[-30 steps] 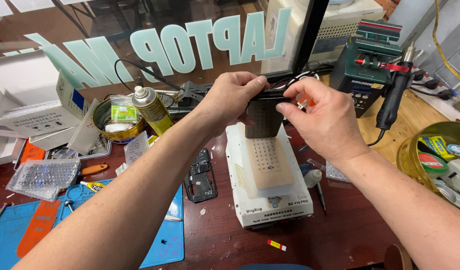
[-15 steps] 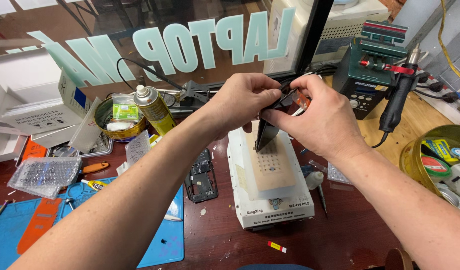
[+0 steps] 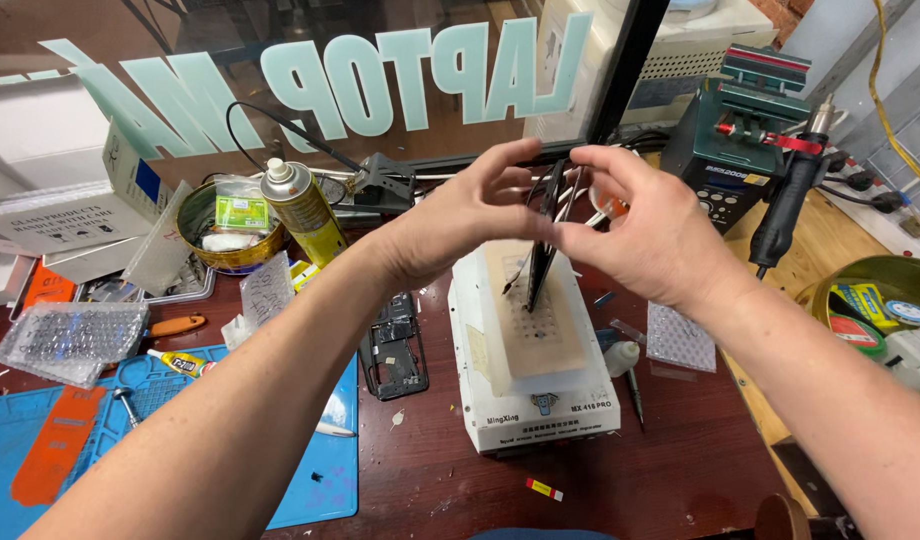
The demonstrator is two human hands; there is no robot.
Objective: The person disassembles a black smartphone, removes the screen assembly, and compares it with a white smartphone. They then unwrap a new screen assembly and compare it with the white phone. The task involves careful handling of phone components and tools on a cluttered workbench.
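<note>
The left hand [image 3: 460,225] and right hand [image 3: 645,235] pinch a thin dark phone panel [image 3: 545,240] from both sides. It stands on edge, long axis nearly upright, its lower end over the white heating machine [image 3: 535,380] on the bench [image 3: 680,470]. A round tin [image 3: 195,245] holds small packets.

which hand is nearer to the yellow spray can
Left. The left hand is just right of the spray can. The right hand lies farther right, beyond the thin dark panel both hands hold.
</note>
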